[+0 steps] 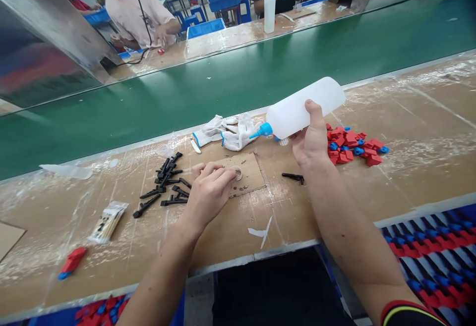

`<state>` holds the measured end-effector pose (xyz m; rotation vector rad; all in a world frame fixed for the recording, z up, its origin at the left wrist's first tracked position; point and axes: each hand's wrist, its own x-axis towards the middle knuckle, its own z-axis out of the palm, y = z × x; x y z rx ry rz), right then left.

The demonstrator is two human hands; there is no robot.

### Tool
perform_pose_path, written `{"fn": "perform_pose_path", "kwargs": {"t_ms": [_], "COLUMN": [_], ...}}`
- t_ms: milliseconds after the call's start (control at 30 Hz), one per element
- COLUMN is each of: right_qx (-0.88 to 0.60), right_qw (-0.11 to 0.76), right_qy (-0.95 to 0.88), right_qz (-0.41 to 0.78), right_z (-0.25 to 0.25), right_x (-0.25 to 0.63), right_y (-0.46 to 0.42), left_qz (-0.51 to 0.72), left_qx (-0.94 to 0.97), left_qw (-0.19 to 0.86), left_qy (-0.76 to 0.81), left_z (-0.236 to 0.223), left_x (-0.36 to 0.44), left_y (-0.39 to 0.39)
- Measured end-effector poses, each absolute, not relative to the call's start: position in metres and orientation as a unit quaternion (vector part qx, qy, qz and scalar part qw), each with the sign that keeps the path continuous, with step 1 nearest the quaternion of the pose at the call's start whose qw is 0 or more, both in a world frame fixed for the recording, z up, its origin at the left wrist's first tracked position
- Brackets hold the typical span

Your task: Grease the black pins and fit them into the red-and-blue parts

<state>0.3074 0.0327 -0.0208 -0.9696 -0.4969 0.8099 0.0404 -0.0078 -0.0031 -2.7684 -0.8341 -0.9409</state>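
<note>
My right hand grips a white squeeze bottle with a blue nozzle, tilted so the tip points down and left. Below it a cardboard piece lies on the bench with a small clear round cap or dish on it. The fingers of my left hand are closed at the edge of that round piece. Left of this hand lie several black plastic parts; one more black part rests by my right forearm. White work gloves with blue trim lie behind the cardboard.
Red and blue parts are heaped at the right. A bag of cotton swabs and one red-blue part lie left. Beyond the bench runs a green conveyor belt; people sit across it near another bottle. Filled trays stand below right.
</note>
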Motion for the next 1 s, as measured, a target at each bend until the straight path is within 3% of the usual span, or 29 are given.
{"fn": "perform_pose_path", "kwargs": {"t_ms": [300, 500, 633, 767, 1000], "right_qx": [-0.36, -0.297, -0.269, -0.256, -0.303], "right_qw": [0.795, 0.675, 0.616, 0.576, 0.409], "right_qy": [-0.123, -0.257, -0.278, -0.26, -0.34], "right_qz": [0.473, 0.625, 0.686, 0.732, 0.791], "right_z": [0.026, 0.066, 0.083, 0.09, 0.1], "right_x": [0.282, 0.223, 0.187, 0.156, 0.149], "right_y": [0.005, -0.006, -0.004, 0.001, -0.007], "left_qz": [-0.374, -0.449, -0.602, -0.671, -0.734], "left_qx": [-0.856, -0.828, -0.735, -0.651, -0.558], "left_qw": [-0.012, -0.129, -0.17, -0.206, -0.157], "left_qy": [-0.356, -0.31, -0.262, -0.289, -0.354], "left_z": [0.018, 0.059, 0.063, 0.06, 0.089], "left_x": [0.001, 0.011, 0.032, 0.038, -0.052], "left_y": [-0.02, 0.0, 0.014, 0.011, 0.042]}}
